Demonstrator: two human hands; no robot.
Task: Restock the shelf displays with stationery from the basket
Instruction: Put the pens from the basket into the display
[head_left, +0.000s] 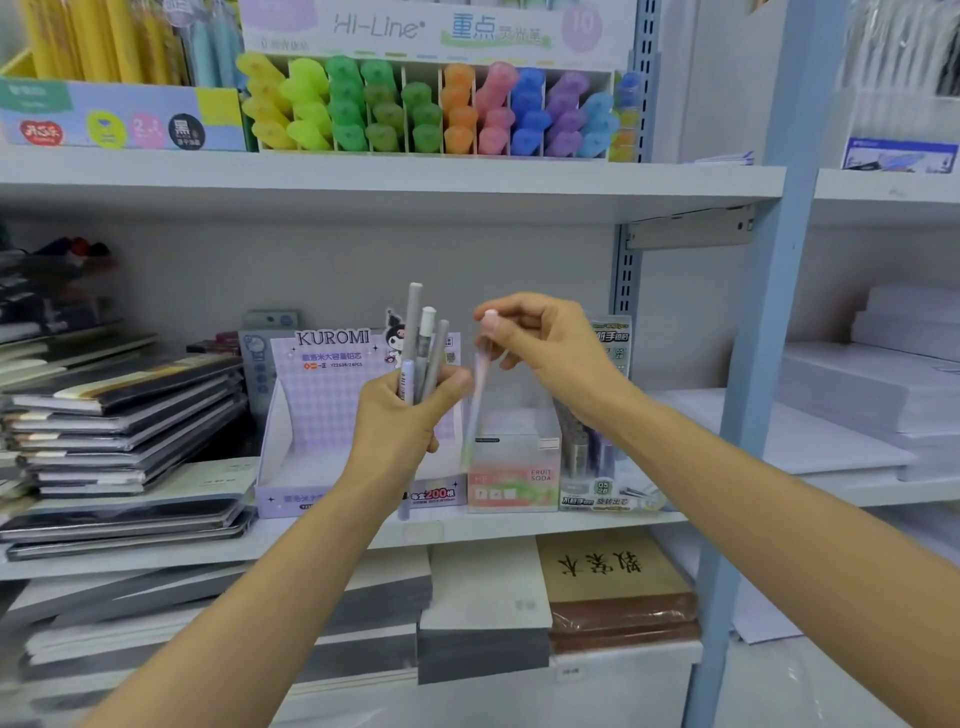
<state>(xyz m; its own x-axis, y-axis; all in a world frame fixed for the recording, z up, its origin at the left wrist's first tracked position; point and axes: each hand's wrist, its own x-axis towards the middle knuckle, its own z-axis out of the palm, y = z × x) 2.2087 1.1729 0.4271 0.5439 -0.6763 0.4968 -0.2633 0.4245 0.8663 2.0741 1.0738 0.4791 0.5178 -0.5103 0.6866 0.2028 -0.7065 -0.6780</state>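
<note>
My left hand (402, 415) grips a bundle of pens (423, 348), grey and lilac, held upright in front of the purple Kuromi display box (322, 415). My right hand (545, 345) pinches the top of a single pale pink pen (475, 395), which hangs blurred, tip down, above the clear Fruit Soda display box (514, 467). Both boxes stand on the middle shelf (467, 525). The basket is out of view.
A lead-refill display (602, 467) stands right of the Fruit Soda box. Stacked notebooks (124, 410) fill the shelf's left. Highlighters (431, 109) line the shelf above. Paper reams (872, 395) lie behind a blue upright (748, 395). Paper pads (613, 587) sit below.
</note>
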